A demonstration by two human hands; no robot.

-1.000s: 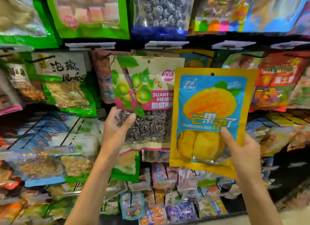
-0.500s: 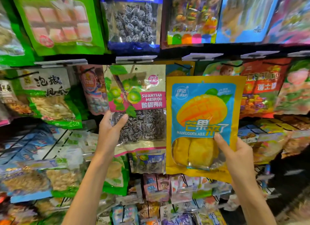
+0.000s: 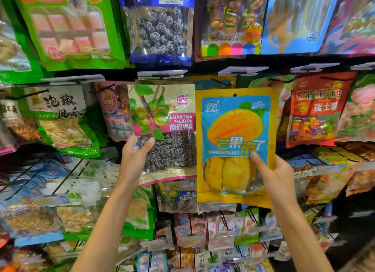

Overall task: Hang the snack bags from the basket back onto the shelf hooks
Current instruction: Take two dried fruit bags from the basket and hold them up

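Mango bag up in the right hand's grip, just below a black hook; left hand grips the plum bag beside it, red candy bag crowding the right.

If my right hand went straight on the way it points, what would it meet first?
Probably the hook above, with the mango bag the right hand holds reaching it first; depth is unclear.
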